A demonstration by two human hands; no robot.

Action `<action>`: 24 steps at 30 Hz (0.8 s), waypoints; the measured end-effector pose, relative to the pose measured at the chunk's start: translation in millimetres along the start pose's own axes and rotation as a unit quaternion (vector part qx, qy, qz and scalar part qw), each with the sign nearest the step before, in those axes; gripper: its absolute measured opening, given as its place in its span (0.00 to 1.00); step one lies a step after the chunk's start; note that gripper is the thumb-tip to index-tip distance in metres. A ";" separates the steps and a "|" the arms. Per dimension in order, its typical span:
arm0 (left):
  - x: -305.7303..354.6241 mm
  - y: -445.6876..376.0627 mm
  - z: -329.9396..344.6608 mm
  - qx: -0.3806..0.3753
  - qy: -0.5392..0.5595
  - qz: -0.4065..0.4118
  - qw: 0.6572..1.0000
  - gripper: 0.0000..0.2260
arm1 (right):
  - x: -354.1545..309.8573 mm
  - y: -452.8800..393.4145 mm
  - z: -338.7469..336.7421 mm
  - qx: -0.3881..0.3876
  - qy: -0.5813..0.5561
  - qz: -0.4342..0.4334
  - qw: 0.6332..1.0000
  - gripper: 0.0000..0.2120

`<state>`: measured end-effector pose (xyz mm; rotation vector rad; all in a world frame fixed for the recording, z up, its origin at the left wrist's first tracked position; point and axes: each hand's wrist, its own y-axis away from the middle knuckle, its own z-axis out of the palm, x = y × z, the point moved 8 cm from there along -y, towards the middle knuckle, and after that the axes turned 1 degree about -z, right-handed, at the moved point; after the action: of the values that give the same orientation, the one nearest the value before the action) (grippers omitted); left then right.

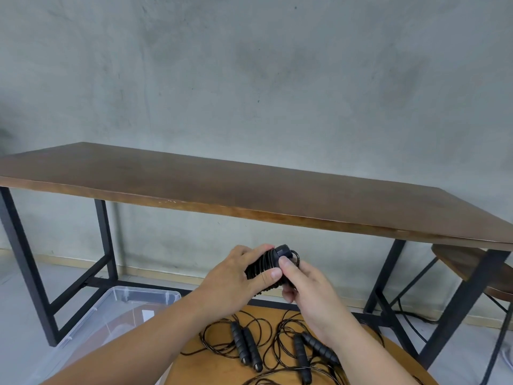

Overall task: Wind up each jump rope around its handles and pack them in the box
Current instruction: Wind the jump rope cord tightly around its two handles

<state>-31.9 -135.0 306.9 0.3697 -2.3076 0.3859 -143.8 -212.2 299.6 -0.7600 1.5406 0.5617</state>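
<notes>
A black jump rope [273,266], its cord wound in tight coils around its paired handles, is held up in front of me below the long table's edge. My left hand [238,276] grips the bundle from the left, thumb across the coils. My right hand [305,284] pinches the cord at the bundle's right end. Two more black jump ropes lie loose on a small round wooden table [280,312]: one handle pair [247,345] at centre, another handle pair [311,354] to its right, cords tangled around them. A clear plastic box [122,307] stands on the floor at lower left.
A long brown wooden table [249,195] on black metal legs spans the view against a grey concrete wall. A wooden stool [477,270] with black legs stands at the right, under the table's end. A cable runs along the floor near it.
</notes>
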 end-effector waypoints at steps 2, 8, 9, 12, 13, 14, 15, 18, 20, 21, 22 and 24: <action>-1.1 -0.9 -2.9 -0.011 -0.040 -0.002 0.999 0.33 | 3.1 0.3 3.5 -0.008 -0.020 0.009 1.000 0.14; 15.3 6.0 0.3 0.085 -0.227 0.045 0.969 0.35 | 11.3 -1.5 9.4 0.022 -0.071 0.052 0.996 0.13; 16.6 7.6 3.6 0.098 -0.244 0.053 0.963 0.35 | 12.2 -1.7 8.5 0.033 -0.085 0.062 0.994 0.12; 12.9 5.7 9.6 0.080 -0.234 0.070 0.967 0.34 | 14.4 -0.5 6.4 0.046 -0.103 0.093 0.989 0.15; 10.5 4.3 9.6 0.065 -0.229 0.073 0.969 0.33 | 16.0 -0.5 6.4 0.042 -0.101 0.104 0.989 0.17; 8.5 3.3 10.3 0.052 -0.227 0.072 0.970 0.32 | 17.3 0.3 5.5 0.035 -0.098 0.115 0.988 0.18; 6.0 3.2 9.9 0.045 -0.220 0.066 0.972 0.30 | 17.5 0.9 5.6 0.024 -0.097 0.125 0.987 0.19; -2.5 4.8 6.4 0.057 -0.147 0.036 0.987 0.24 | 14.6 1.9 6.5 -0.008 -0.109 0.135 0.985 0.19; -5.3 3.4 6.3 0.058 -0.094 0.021 0.994 0.23 | 13.7 1.9 4.8 -0.018 -0.098 0.124 0.987 0.19; -5.3 2.2 6.2 0.056 -0.069 0.015 0.996 0.22 | 12.9 2.1 3.6 -0.022 -0.080 0.111 0.990 0.18; -4.9 1.3 6.3 0.054 -0.044 0.010 0.998 0.21 | 11.2 2.6 1.4 -0.025 -0.052 0.095 0.994 0.17; -4.9 0.8 6.4 0.052 0.002 0.002 0.999 0.18 | 6.5 4.4 -4.5 -0.015 0.034 0.060 0.997 0.14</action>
<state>-33.0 -136.0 298.9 0.4147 -2.2899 0.5089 -150.2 -213.5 293.3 -0.7199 1.6522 0.6553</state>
